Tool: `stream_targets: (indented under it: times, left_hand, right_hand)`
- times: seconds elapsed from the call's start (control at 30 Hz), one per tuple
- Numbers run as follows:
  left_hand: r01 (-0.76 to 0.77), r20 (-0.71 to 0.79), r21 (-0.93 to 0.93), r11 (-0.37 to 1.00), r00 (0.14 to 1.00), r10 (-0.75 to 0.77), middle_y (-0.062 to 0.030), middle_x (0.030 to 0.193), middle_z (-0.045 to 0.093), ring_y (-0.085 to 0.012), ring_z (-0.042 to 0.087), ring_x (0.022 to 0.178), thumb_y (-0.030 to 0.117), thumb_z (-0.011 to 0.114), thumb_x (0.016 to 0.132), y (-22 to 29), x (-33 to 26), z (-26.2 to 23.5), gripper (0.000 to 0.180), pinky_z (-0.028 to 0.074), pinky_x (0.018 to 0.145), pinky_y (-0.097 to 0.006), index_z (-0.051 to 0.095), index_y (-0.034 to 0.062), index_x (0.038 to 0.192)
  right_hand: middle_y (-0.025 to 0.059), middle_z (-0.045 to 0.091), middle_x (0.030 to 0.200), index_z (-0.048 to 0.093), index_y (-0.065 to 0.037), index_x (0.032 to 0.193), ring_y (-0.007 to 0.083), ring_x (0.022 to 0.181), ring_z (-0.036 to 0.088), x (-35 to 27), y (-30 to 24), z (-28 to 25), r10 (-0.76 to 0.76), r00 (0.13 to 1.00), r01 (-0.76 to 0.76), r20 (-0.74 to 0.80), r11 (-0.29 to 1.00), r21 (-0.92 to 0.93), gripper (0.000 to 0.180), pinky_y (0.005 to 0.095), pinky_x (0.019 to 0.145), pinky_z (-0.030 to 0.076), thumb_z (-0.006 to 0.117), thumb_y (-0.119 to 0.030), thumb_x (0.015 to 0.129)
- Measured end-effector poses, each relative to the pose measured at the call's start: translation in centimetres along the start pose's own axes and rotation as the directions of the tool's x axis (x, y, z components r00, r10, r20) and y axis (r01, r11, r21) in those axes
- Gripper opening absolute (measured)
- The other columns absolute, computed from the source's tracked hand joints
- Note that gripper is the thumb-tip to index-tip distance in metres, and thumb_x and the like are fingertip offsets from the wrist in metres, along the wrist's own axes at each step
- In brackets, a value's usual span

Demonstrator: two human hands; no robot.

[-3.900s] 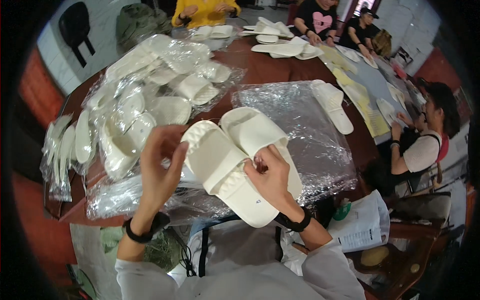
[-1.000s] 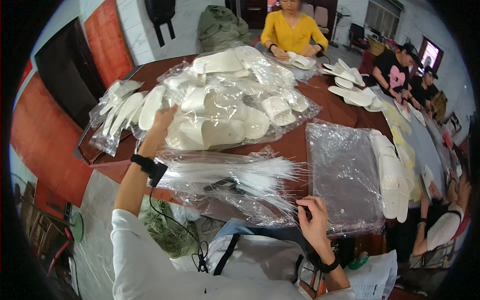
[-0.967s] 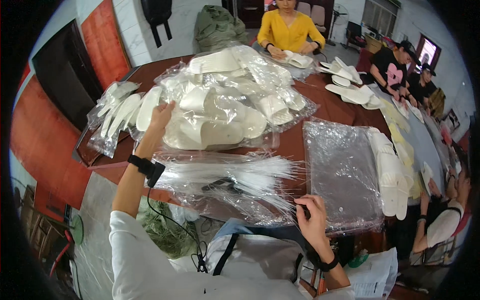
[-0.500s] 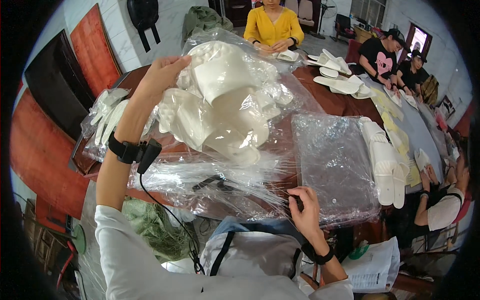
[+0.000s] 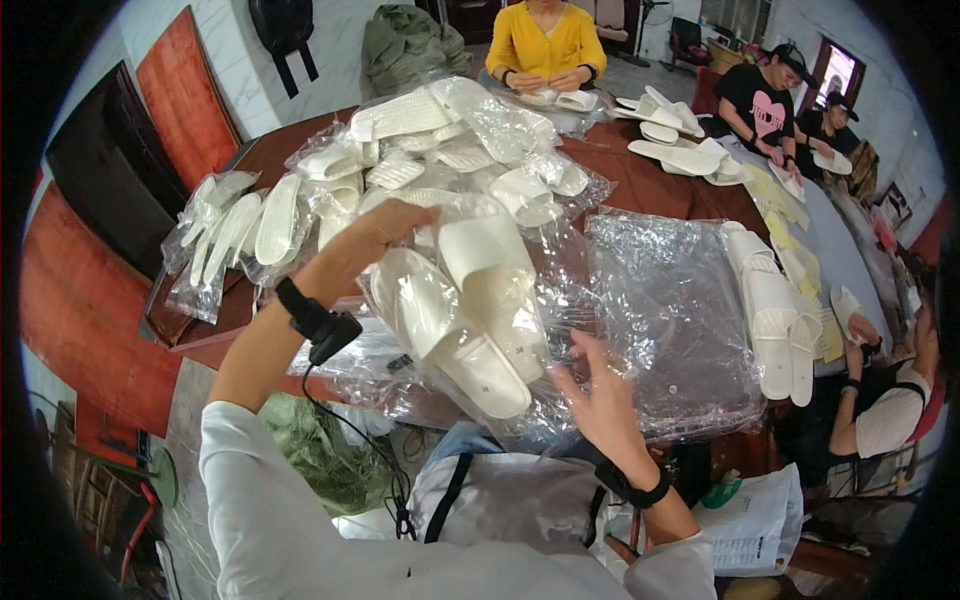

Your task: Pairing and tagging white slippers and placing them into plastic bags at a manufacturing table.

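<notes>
A clear plastic bag holding a pair of white slippers [image 5: 480,290] hangs tilted in front of me above the table. My left hand [image 5: 400,222] is closed on the bag's upper left part, with the slippers' open toes pointing down toward me. Close to the bag's lower right side is my right hand [image 5: 603,395], its thumb and index finger apart, slightly blurred. Whether those fingers touch the plastic is hard to make out. Behind the held pair lies a heap of bagged white slippers [image 5: 410,150]. Thin clear strips [image 5: 345,350] lie partly hidden beneath it.
Flat clear plastic bags [image 5: 670,310] lie stacked at right, beside loose white slippers [image 5: 770,310]. A brown-covered table [image 5: 625,185] stretches ahead. Across it sits a person in yellow [image 5: 545,50]; several others work along the grey table [image 5: 845,280]. A white sack [image 5: 750,525] stands lower right.
My left hand has brought the bagged slippers down and toward me, uncovering the heap behind. My right hand has moved up from the thin strips to beside the bag.
</notes>
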State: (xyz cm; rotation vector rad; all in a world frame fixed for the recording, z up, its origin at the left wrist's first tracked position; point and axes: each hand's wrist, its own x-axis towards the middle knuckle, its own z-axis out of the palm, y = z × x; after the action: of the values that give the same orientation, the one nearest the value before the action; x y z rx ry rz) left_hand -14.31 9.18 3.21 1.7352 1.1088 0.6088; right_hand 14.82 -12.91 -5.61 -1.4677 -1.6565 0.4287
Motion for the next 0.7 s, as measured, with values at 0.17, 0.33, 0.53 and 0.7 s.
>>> stream_targets:
  times: [0.17,0.33,0.53,0.7]
  left_hand:
    - [0.318,-0.013,-0.255,0.913,0.943,-0.332,0.001,0.065,0.051,-0.0105,0.041,0.057,0.031,0.071,0.087,-3.8,2.9,1.4,0.03,0.034,0.051,-0.027,0.07,0.0011,0.085]
    - [0.415,0.011,-0.33,0.848,0.9,-0.436,-0.0006,0.068,0.054,-0.0117,0.042,0.055,0.032,0.07,0.088,-7.6,4.9,2.0,0.031,0.037,0.051,-0.028,0.069,0.0013,0.088]
    - [0.447,0.124,-0.367,0.816,0.893,-0.433,-0.0008,0.066,0.055,-0.0085,0.044,0.052,0.031,0.063,0.094,-6.8,5.4,3.1,0.028,0.037,0.044,-0.027,0.068,0.0042,0.087]
    - [0.445,0.057,-0.282,0.85,0.892,-0.448,0.0026,0.058,0.048,-0.0061,0.042,0.05,0.034,0.061,0.094,-6.7,4.7,2.2,0.031,0.034,0.041,-0.023,0.066,0.0059,0.082]
  right_hand:
    - [0.0148,0.06,0.095,0.037,0.01,0.13,0.0153,0.079,0.061,0.0,1.5,2.6,0.207,0.93,-0.314,0.304,0.878,0.362,0.077,0.0297,0.062,0.05,0.079,-0.031,0.081]
    - [0.0116,0.06,0.096,0.041,0.01,0.124,0.014,0.08,0.058,1.2,0.7,2.4,0.251,0.847,-0.431,0.468,0.839,0.331,0.075,0.0284,0.065,0.049,0.083,-0.03,0.076]
    - [0.0151,0.053,0.106,0.036,0.008,0.126,0.0179,0.096,0.056,1.2,-0.8,2.9,0.399,0.814,-0.564,0.421,0.717,0.411,0.077,0.0317,0.083,0.048,0.083,-0.027,0.076]
    - [0.0132,0.052,0.112,0.031,0.006,0.13,0.0192,0.101,0.055,0.2,-0.2,5.2,0.167,0.957,-0.278,0.237,0.763,0.584,0.075,0.0318,0.089,0.047,0.08,-0.02,0.079]
